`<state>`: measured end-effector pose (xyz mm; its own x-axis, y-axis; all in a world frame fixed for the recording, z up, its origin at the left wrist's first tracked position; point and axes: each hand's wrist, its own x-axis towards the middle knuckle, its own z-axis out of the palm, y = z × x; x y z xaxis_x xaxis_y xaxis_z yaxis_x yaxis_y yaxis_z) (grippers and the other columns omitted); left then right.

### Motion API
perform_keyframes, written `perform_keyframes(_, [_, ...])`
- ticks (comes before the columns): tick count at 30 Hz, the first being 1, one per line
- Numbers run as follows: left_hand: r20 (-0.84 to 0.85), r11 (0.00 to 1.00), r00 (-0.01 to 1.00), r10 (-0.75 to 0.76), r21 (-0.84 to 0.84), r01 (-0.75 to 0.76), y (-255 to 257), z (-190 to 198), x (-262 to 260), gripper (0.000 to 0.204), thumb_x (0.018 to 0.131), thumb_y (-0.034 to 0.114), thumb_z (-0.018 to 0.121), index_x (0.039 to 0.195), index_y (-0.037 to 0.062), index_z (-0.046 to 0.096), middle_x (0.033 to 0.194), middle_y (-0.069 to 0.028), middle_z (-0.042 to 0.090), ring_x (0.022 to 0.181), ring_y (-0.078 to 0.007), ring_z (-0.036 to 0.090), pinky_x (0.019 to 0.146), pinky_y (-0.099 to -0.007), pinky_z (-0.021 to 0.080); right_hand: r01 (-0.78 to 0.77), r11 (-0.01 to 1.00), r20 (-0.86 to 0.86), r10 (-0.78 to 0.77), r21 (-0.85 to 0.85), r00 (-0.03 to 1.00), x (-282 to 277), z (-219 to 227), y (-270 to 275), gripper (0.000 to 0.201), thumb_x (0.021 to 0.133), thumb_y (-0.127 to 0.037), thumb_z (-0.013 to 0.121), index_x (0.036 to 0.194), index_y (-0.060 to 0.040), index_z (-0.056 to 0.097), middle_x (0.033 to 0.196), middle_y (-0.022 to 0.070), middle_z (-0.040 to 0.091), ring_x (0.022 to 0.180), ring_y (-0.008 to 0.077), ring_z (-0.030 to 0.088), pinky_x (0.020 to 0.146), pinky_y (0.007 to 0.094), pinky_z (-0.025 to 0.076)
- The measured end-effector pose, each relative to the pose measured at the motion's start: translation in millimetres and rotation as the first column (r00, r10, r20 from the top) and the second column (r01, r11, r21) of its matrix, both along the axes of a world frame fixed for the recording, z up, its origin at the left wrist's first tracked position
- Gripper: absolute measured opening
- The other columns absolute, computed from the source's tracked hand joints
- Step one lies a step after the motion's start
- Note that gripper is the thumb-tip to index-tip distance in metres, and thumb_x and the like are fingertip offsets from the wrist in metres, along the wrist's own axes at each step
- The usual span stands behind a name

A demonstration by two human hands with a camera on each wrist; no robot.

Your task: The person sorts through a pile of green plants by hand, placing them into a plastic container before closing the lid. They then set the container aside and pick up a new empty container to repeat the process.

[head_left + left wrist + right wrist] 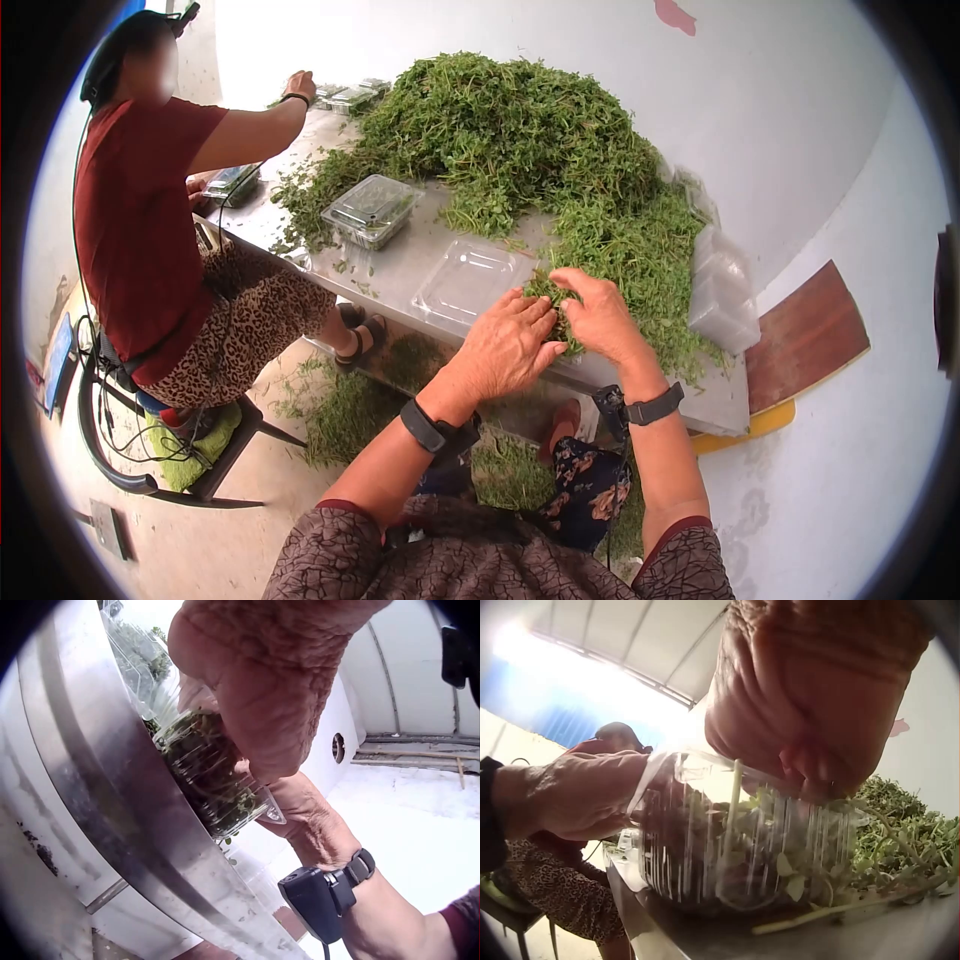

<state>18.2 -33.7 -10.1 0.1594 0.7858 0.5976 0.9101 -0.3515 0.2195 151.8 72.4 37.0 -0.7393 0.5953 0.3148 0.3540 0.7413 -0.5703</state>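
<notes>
A clear plastic clamshell box [705,862] filled with leafy green stems [765,806] stands at the table's near edge. From its left side my left hand [508,345] reaches over the box, fingers extended and laid on the greens, thumb pointing right. My right hand [603,318] comes over the opposite side, its fingers bent loosely down onto the greens, with thumb and forefinger apart. In the right wrist view its fingertips are partly hidden behind the rim. The box's lid [470,280] lies folded open, flat on the table, beyond my left hand.
A large heap of greens [510,130] covers the table's back and right. A closed, filled box [372,210] sits left of the lid. Stacked clear boxes [722,290] stand at the right edge. Another person [150,220] sits at left, handling boxes. Loose greens [350,415] lie under the table.
</notes>
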Motion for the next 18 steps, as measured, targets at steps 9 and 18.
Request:
perform_keyframes(9, [0.028, 1.0, 1.0, -0.009, 0.015, 0.009, 0, -2, 1, 0.045, 0.092, 0.034, 0.049, 0.114, -0.0045, 0.057, 0.121, -0.0196, 0.057, 0.115, -0.033, 0.052, 0.107, -0.0457, 0.032, 0.134, 0.982, 0.054, -0.143, 0.136, 0.988, -6, 8, 15, 0.037, 0.084, -0.01, 0.057, 0.12, 0.0006, 0.054, 0.107, 0.0241, 0.063, 0.101, 0.0384, 0.06, 0.086, 0.0418, 0.048])
perform_keyframes(18, [0.012, 1.0, 1.0, -0.003, -0.023, 0.004, -2, 0, 1, 0.046, 0.092, 0.034, 0.048, 0.115, -0.0048, 0.055, 0.122, -0.0195, 0.056, 0.115, -0.0336, 0.052, 0.107, -0.0464, 0.032, 0.001, 0.985, 0.12, -0.022, 0.17, 0.992, -18, -7, 26, 0.033, 0.08, -0.006, 0.059, 0.112, 0.0012, 0.059, 0.109, 0.0234, 0.062, 0.106, 0.0385, 0.056, 0.092, 0.0436, 0.045])
